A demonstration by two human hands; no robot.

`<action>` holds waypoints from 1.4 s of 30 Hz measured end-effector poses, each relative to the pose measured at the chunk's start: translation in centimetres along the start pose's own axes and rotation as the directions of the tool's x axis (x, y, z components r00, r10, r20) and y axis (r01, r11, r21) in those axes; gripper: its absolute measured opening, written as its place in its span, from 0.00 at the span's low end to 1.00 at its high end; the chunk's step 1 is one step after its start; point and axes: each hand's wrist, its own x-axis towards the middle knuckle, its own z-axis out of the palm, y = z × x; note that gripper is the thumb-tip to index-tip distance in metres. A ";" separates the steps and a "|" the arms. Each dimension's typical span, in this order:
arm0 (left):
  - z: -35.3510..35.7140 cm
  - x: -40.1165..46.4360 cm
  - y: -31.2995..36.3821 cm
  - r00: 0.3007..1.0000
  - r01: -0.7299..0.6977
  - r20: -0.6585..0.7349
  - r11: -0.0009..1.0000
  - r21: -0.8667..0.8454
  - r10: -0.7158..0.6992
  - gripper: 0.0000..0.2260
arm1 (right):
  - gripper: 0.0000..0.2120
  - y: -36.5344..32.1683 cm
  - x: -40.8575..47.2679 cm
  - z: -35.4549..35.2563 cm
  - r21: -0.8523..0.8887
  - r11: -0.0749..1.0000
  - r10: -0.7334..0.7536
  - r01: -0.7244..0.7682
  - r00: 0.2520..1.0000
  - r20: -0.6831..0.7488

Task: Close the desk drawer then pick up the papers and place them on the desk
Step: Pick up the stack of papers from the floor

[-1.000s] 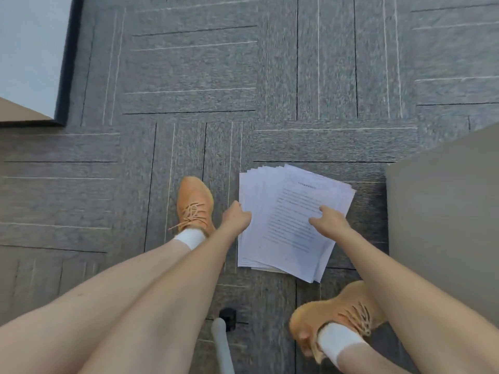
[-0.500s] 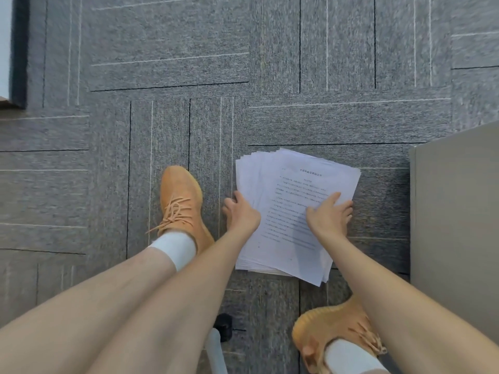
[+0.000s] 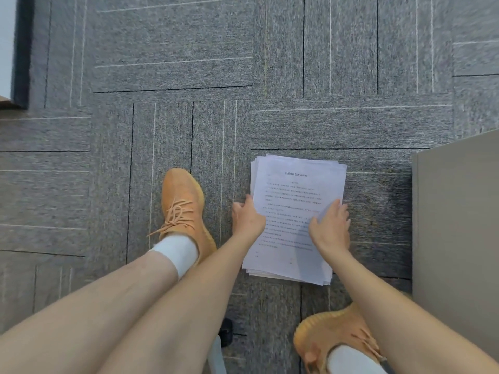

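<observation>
White papers (image 3: 294, 190) lie stacked on grey carpet (image 3: 172, 76), between an orange shoe (image 3: 181, 203) and a beige cabinet side (image 3: 456, 225). Head view: left hand (image 3: 247, 220) pinches the stack's left edge, thumb on top; right hand (image 3: 330, 228) lies flat on the sheets w/ fingers spread, gripping nothing yet. Step looks like the pickup; drawer not in view, so can't tell if shut. Next: get fingers under both edges, lift level. Vs 1 s ago, fanned sheets are squared up, hands further onto the stack.
</observation>
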 end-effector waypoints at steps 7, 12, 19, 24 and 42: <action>1.7 -1.0 -0.4 1.000 0.014 0.022 0.999 -0.052 -0.013 0.35 | 0.30 -0.8 -0.5 0.7 0.247 0.966 0.107 -0.073 0.986 -0.129; 0.9 -1.0 -0.8 0.991 0.112 -0.039 0.952 -0.286 -0.129 0.23 | 0.23 -0.3 0.6 -0.4 0.338 0.921 0.248 -0.197 0.962 -0.116; -0.1 -0.7 -1.1 0.985 0.173 0.057 0.945 -0.276 -0.164 0.13 | 0.09 0.5 0.6 -0.1 0.245 0.950 0.230 -0.195 0.966 -0.119; -0.4 -0.4 -1.1 0.975 0.155 0.191 0.963 -0.220 -0.114 0.16 | 0.08 0.7 0.3 0.2 0.241 0.954 0.202 -0.176 0.975 -0.089; -0.3 -0.8 -1.8 0.936 0.137 0.347 0.837 -0.530 0.066 0.25 | 0.20 2.3 1.5 -1.3 0.370 0.913 0.180 -0.172 0.984 0.013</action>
